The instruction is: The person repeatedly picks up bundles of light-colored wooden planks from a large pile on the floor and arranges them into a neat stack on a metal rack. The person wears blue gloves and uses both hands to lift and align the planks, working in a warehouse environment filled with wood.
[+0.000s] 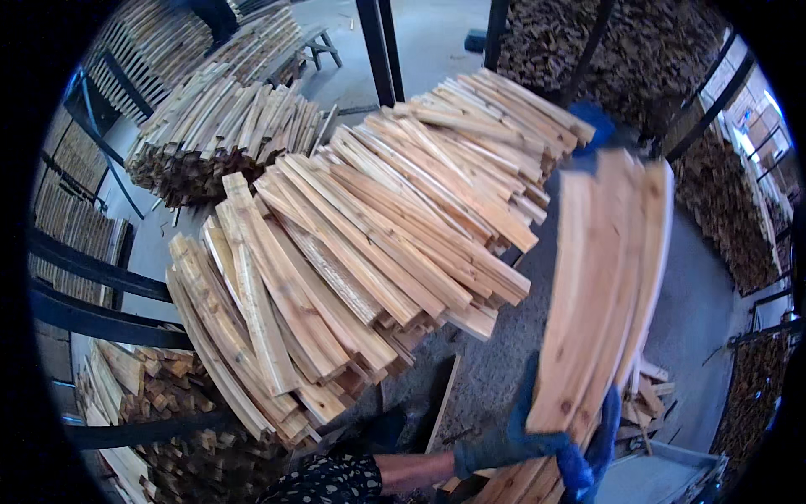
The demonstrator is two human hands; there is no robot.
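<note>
Right of the broad wood stack (pixel 361 244), from afar I'm favouring an even squeeze to align the board bundle (pixel 596 294), while the left hand (pixel 500 454) and, as far as I'm making out, the right hand (pixel 593 462) are clamping fingers around its near end.

The held boards (pixel 583 319) are bare wood — matt, streaked with grain and dotted with knots. The stacked boards (pixel 395 223) look equally unvarnished, a few faces rougher than the rest. The teal glove (pixel 499 451) reads as matt fabric, the blue glove (pixel 603 449) as slightly shinier. The sleeve (pixel 332 479) is printed cloth; the dark posts (pixel 376 50) look like metal — the grey floor (pixel 701 286), matt concrete.
</note>
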